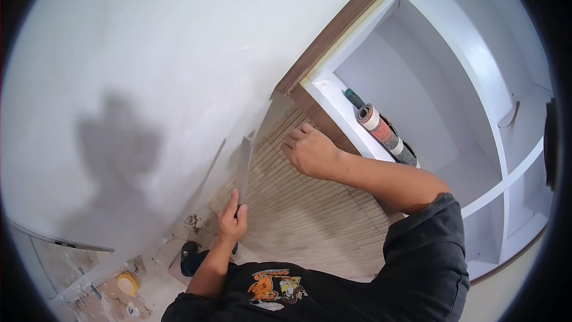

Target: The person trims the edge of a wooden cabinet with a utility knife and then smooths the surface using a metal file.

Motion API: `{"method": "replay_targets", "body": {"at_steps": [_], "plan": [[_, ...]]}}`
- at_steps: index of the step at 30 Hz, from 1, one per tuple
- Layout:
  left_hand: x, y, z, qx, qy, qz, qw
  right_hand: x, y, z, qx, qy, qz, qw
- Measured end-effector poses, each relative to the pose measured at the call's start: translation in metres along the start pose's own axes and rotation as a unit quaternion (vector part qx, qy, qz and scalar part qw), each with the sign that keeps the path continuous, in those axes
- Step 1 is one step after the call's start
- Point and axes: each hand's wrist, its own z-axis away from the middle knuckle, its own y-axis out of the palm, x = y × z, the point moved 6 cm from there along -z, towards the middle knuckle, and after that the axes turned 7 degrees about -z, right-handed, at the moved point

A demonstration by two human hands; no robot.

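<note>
My left hand is closed on the dark handle of a putty knife. Its wide, pale blade points up, seen nearly edge-on, close to the white wall. To the right of the blade, my right hand is in front of the wooden edge of a cabinet. Its fingers are curled and pressed together, and whatever they may hold is hidden. A rolled-up mat, red and grey with pale bands, lies on the cabinet shelf just beyond that wrist. Beside the roll sits a green-handled tool.
The white cabinet with wood trim fills the right side. A ribbed, dusty surface lies below my hands. At the lower left, a yellow container and scattered debris are on the floor. My shadow falls on the wall.
</note>
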Motion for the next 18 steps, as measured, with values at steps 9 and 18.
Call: {"method": "replay_targets", "body": {"at_steps": [9, 18], "plan": [[-0.020, -0.004, -0.008, -0.020, 0.021, 0.011, 1.000, -0.070, -0.089, 0.002, -0.402, 0.075, 0.093, 0.908], [-0.019, 0.000, -0.005, 0.006, -0.001, 0.030, 1.000, -0.052, -0.061, 0.015, -0.308, 0.057, 0.065, 0.948]]}}
